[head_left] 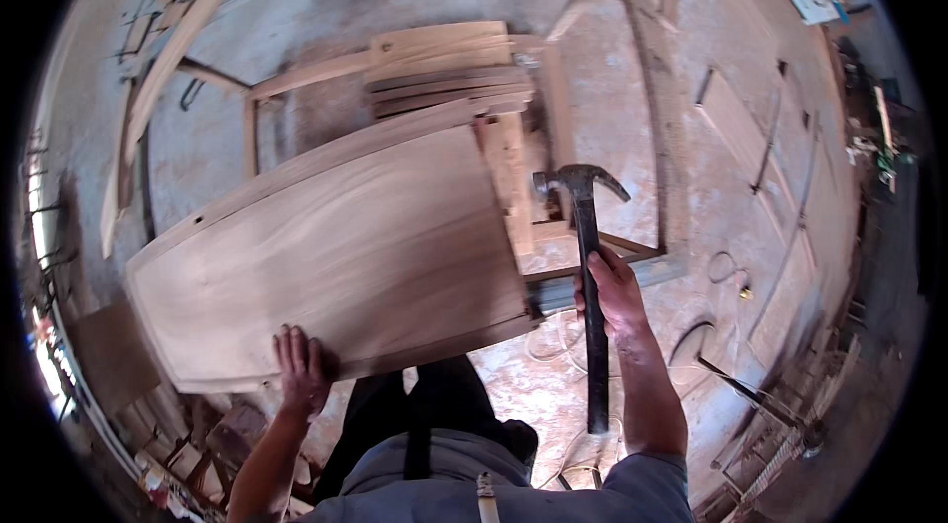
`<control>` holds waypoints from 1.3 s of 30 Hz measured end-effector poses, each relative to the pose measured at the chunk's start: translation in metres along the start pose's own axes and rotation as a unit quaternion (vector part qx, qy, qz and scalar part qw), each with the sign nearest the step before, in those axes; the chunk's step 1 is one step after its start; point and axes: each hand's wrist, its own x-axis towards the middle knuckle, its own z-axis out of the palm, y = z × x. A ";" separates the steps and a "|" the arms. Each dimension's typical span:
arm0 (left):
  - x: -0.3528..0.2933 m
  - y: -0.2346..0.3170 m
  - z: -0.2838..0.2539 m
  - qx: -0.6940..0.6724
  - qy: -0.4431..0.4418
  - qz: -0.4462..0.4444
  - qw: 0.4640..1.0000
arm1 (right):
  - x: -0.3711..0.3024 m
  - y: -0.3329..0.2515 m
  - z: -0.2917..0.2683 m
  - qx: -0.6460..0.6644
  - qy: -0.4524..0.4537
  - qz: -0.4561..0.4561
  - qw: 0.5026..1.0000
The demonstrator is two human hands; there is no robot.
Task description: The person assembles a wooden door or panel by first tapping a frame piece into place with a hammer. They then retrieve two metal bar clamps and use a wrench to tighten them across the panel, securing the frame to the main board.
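Observation:
A large wooden panel with a frame strip along its long edges lies slanted in front of me. My left hand rests on its near edge, fingers stretched over the wood and thumb side partly hidden. To the right of the panel, my right hand is wrapped round the black handle of a claw hammer. The hammer stands head away from me, its metal claw pointing right, apart from the panel. Beyond the panel's far edge, several stacked boards sit on a wooden support.
A metal frame surrounds the work area. Long timber pieces lean at the left. Bar clamps and a plank lie on the right. A thin cable curls on the floor, and wood scraps lie at lower left.

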 end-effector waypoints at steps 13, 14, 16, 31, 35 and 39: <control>0.012 0.007 -0.022 0.010 -0.051 -0.010 0.999 | 0.101 -0.024 -0.136 -0.524 0.388 -0.156 0.742; 0.005 0.005 -0.019 0.009 -0.043 -0.013 0.999 | 0.108 -0.022 -0.137 -0.530 0.384 -0.149 0.741; 0.003 0.003 -0.018 0.006 -0.030 -0.007 0.999 | 0.120 -0.018 -0.150 -0.542 0.364 -0.147 0.743; 0.003 0.007 -0.021 0.007 0.031 -0.014 0.999 | 0.125 -0.018 -0.164 -0.663 0.352 -0.163 0.640; 0.000 0.007 -0.024 0.000 0.041 -0.026 0.999 | 0.118 -0.032 -0.150 -0.684 0.351 -0.127 0.627; -0.001 0.003 -0.026 -0.005 0.059 -0.026 0.998 | 0.138 -0.028 -0.182 -0.718 0.327 -0.117 0.603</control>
